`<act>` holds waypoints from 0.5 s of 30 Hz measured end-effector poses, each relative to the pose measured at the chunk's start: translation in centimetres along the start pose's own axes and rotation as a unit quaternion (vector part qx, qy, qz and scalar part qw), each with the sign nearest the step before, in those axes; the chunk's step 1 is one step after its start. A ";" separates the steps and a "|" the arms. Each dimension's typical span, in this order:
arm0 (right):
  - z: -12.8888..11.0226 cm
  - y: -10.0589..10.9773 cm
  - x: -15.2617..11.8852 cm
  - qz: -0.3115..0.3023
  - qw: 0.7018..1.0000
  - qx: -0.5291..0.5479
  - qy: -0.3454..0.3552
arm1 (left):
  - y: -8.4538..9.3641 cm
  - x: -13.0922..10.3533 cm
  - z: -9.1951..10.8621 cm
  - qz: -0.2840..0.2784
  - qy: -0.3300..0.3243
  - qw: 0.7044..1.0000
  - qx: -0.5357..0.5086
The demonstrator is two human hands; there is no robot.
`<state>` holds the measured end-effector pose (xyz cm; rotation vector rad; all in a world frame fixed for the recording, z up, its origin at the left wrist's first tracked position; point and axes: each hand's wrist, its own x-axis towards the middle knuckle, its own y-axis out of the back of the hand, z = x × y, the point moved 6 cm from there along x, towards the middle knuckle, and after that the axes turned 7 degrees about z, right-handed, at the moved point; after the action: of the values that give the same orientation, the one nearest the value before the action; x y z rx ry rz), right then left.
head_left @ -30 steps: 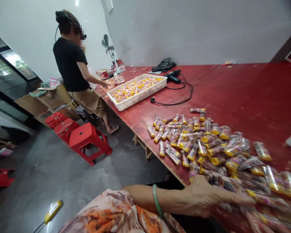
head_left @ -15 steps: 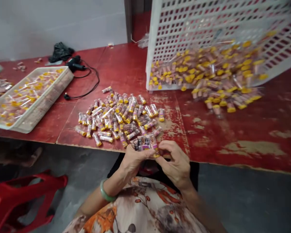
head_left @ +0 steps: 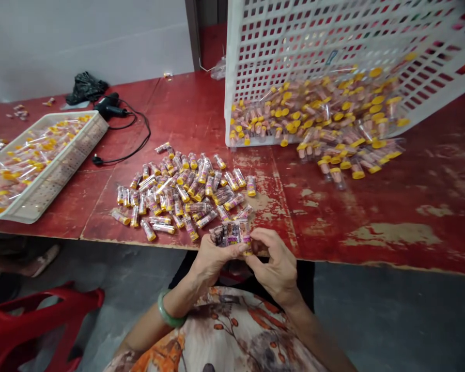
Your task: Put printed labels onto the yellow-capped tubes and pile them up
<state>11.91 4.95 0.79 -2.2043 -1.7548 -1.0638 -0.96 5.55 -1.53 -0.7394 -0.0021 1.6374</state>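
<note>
My left hand [head_left: 211, 258] pinches a small bunch of printed plastic sleeves [head_left: 228, 233] with its thumb on top, at the table's front edge. At the right end of the sleeves is a small clear tube with a yellow cap [head_left: 247, 242], upright, with a printed sleeve around it. The fingers and thumb of my right hand [head_left: 275, 263] are curled and close on this tube's lower right side. Just beyond both hands lies a loose pile of sleeved tubes with yellow caps [head_left: 186, 199], pointing in various directions.
A white crate [head_left: 236, 67] lies tipped on its side at the back right, with unsleeved yellow-capped tubes [head_left: 333, 134] spilling out. On the left are a white tray [head_left: 58, 181] of tubes, a black heat gun [head_left: 110, 107] with a cord, a black bag [head_left: 86, 88] and a red stool [head_left: 42, 320].
The view has shifted slightly, so the table's things appear a little further left. Both hands keep nearly the same pose at the sleeves and the tube.
</note>
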 end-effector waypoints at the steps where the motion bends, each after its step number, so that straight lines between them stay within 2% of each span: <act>1: 0.1 -0.2 0.0 -0.001 1.000 0.003 -0.006 | 0.1 0.1 0.0 0.001 -0.001 1.000 0.005; 5: 0.8 -0.9 -0.1 -0.019 0.999 0.002 -0.031 | 0.4 0.5 0.1 -0.012 0.003 1.000 0.020; 9: 1.6 -1.7 0.3 -0.088 0.994 0.030 -0.065 | 0.8 1.1 0.0 -0.018 0.028 0.999 0.029; 15: 1.0 -3.0 2.6 -0.139 0.989 0.032 0.024 | 1.3 2.2 1.0 -0.011 0.014 1.000 0.006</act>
<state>9.88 8.47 0.62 -1.9182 -2.0877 -1.0845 -2.63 7.57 -2.28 -0.7510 0.0194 1.6042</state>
